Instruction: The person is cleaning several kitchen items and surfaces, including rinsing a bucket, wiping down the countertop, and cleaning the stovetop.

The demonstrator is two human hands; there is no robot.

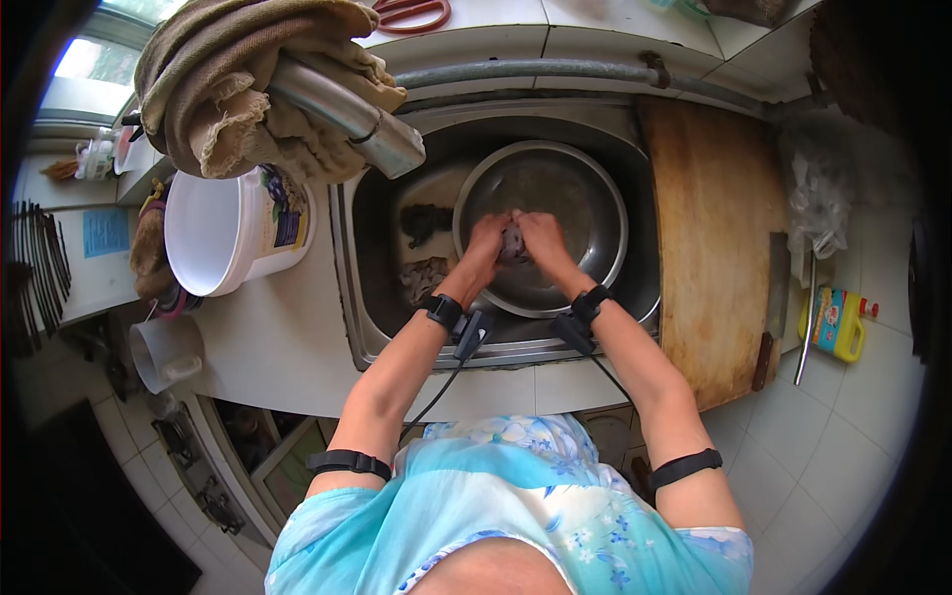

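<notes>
My left hand (487, 239) and my right hand (544, 239) meet over a round stainless steel basin (608, 256), both gripping a bunched greyish-purple cloth (513, 247). Most of the cloth is hidden by my fingers. The basin sits inside a stainless steel sink (372, 312), towards its right side. Left of the basin, on the sink floor, lie a crumpled dark cloth (425, 224) and, nearer to me, a crumpled grey-brown cloth (424, 278).
A metal spout (387, 141) wrapped in beige cloth (216, 89) juts over the sink's far left. To the left stands a white bucket (204, 234). On the right are a wooden board (714, 245), a knife (776, 290) along its edge and a yellow bottle (848, 327). A metal pipe (520, 71) runs behind.
</notes>
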